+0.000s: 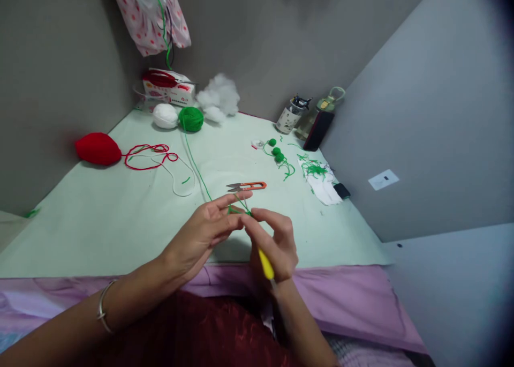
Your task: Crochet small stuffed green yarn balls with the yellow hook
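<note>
My left hand (206, 227) pinches a small piece of green yarn work (235, 210), its index finger stretched out with the strand over it. Close against it, my right hand (277, 241) grips a crochet hook (265, 264) by its yellow handle; the hook's tip is hard to make out among the fingers. A green strand (196, 170) runs from the left hand back to a green yarn ball (193, 119). Just beyond the fingertips lie orange-handled thread snips (252, 185), blades pointing left.
A red yarn skein (98, 149), white yarn ball (165, 115) and white stuffing (219, 96) sit toward the back left. To the right are small green balls (276, 151), green scraps (314, 169) on white paper, a pen cup (289, 118), a bottle (326, 104) and a leaning phone (319, 131).
</note>
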Demonstrator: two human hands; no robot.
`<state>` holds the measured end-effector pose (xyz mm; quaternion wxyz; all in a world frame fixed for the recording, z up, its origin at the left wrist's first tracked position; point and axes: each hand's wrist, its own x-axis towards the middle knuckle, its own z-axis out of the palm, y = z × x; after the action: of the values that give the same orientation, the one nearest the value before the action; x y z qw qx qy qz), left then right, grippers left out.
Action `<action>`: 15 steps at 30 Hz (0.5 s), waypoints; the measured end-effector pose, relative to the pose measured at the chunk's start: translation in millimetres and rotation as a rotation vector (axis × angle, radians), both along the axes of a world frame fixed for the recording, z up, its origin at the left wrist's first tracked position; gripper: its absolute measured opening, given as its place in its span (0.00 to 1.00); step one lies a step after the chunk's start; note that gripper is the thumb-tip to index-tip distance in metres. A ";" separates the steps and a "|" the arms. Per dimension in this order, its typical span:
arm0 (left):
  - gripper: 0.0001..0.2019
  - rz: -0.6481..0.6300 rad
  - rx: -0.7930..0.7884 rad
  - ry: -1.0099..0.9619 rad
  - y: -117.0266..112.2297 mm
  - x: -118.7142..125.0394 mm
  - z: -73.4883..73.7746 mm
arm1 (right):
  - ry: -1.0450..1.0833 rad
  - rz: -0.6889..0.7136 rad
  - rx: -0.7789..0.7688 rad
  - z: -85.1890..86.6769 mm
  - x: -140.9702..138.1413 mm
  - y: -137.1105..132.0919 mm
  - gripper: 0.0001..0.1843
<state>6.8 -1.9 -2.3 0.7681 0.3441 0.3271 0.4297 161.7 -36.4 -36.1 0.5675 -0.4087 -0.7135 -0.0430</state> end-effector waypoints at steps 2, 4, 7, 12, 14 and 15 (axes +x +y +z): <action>0.22 -0.027 -0.055 -0.050 2.9 -2.1 -0.4 | 0.213 0.096 -0.113 5.1 -0.3 1.1 0.19; 0.21 0.013 -0.018 -0.056 3.9 -3.5 0.2 | 0.466 0.192 -0.224 11.8 -0.2 3.2 0.15; 0.21 0.044 0.063 -0.014 3.1 -4.5 1.6 | 0.714 0.330 -0.342 17.5 0.1 7.1 0.10; 0.18 0.092 0.161 0.055 5.3 -8.0 2.0 | 0.750 0.324 -0.406 18.0 2.7 8.4 0.09; 0.18 0.088 0.183 0.073 5.9 -8.4 2.1 | 0.746 0.319 -0.402 18.6 3.1 7.6 0.09; 0.18 0.079 0.185 0.076 5.5 -7.8 2.0 | 0.746 0.333 -0.400 18.9 2.8 7.4 0.09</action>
<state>-1.1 3.6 -0.2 0.7026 0.4163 0.3283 0.4747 164.5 -28.9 -17.2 0.6947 -0.3777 -0.5107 0.3376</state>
